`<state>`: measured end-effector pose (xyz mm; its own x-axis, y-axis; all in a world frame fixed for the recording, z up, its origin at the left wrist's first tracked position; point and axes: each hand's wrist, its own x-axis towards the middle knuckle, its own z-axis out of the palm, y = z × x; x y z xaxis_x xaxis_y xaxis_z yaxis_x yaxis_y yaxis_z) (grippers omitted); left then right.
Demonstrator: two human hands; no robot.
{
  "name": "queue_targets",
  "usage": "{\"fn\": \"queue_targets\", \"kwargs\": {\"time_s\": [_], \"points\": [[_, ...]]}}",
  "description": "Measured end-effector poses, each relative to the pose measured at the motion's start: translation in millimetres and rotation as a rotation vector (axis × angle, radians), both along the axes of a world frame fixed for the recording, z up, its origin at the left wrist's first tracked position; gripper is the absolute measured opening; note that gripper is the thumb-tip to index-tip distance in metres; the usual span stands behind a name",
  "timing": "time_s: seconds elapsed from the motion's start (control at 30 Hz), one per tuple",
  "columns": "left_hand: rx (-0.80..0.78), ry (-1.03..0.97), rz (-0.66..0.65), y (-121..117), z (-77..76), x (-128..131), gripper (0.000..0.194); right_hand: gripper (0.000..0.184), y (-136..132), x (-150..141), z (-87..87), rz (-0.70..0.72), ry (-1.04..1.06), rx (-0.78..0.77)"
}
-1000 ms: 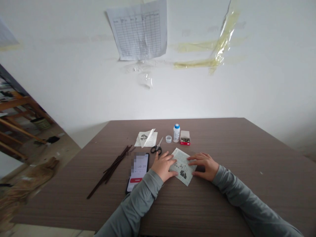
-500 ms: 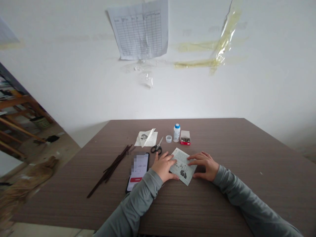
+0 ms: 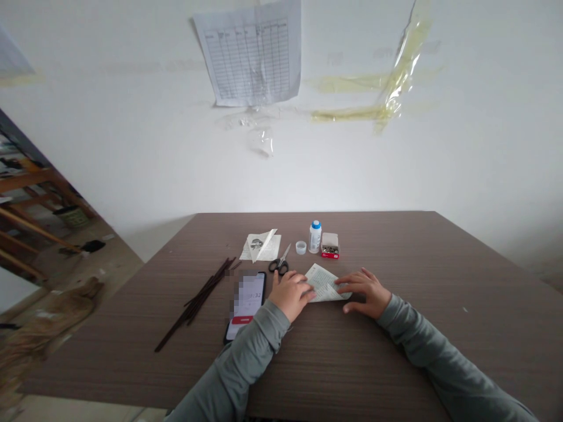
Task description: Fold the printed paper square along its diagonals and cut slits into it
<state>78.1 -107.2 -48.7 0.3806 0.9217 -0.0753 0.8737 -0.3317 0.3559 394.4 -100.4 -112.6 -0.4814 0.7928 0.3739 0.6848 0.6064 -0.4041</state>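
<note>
Fingers (image 3: 303,279) of the left hand (image 3: 287,299) lightly bent, thumb near the index, at the left corner of a pale printed paper (image 3: 322,282), folded to roughly a triangle; can't tell if they pinch it. Right hand (image 3: 368,296): fingers spread over the paper's right corner, thumb well apart from them, no grip visible. Paper lies between both hands on the dark brown wood-grain table (image 3: 373,363), straight edge toward the person.

Left of the left hand: black smartphone (image 3: 250,299), screen lit, partly behind the grey sleeve (image 3: 264,334). Further left, a bundle of thin dark brown sticks (image 3: 201,299) lying diagonally.

Just beyond the left hand: black-handled metal scissors (image 3: 282,262), tips pointing away. Behind the paper: small clear plastic cup (image 3: 301,248), upright white bottle with blue cap (image 3: 315,239), open red-and-white cardboard box (image 3: 330,255) holding small metallic bits. Farther left, more printed paper (image 3: 272,249), one folded piece on top.

Back: white wall (image 3: 281,176), gridded white sheet (image 3: 250,58) taped up.
</note>
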Motion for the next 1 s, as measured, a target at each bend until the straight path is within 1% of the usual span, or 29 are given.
{"fn": "queue_targets", "kwargs": {"time_s": [0.07,0.17,0.27,0.37,0.5,0.57,0.63,0.73,0.8,0.9,0.93,1.0], "points": [[0.013,-0.006,0.010,-1,0.7,2,0.027,0.009,8,0,-12.4,-0.025,-0.009,0.026],[0.015,-0.009,0.018,-2,2.7,4,0.031,0.022,22,-1,-32.6,-0.068,-0.017,0.043],[0.021,-0.022,0.031,-4,5.0,5,0.034,0.029,29,-2,-42.4,-0.104,0.002,0.055],[0.039,-0.055,0.025,-5,7.8,5,0.029,0.035,29,2,-38.7,-0.119,0.029,0.072],[0.016,-0.033,0.028,-4,14.9,5,0.026,0.041,28,12,-30.3,-0.080,0.020,0.051],[0.005,-0.022,0.043,-4,18.5,6,0.020,0.045,28,13,-30.4,-0.074,0.014,0.062],[0.002,-0.023,0.064,-4,20.6,6,0.017,0.044,28,11,-33.1,-0.076,0.007,0.077],[0.006,-0.034,0.100,-4,20.2,7,0.026,0.036,28,5,-39.3,-0.091,0.003,0.089],[0.010,-0.048,0.127,-4,18.8,8,0.039,0.031,27,1,-43.4,-0.116,0.011,0.097],[0.008,-0.063,0.160,-5,17.3,11,0.060,0.031,26,-1,-47.5,-0.162,0.041,0.103],[0.008,-0.062,0.170,-6,17.0,12,0.063,0.030,26,-2,-47.9,-0.168,0.045,0.103],[0.011,-0.057,0.182,-8,16.6,14,0.062,0.026,24,-3,-46.9,-0.157,0.028,0.111]]}}
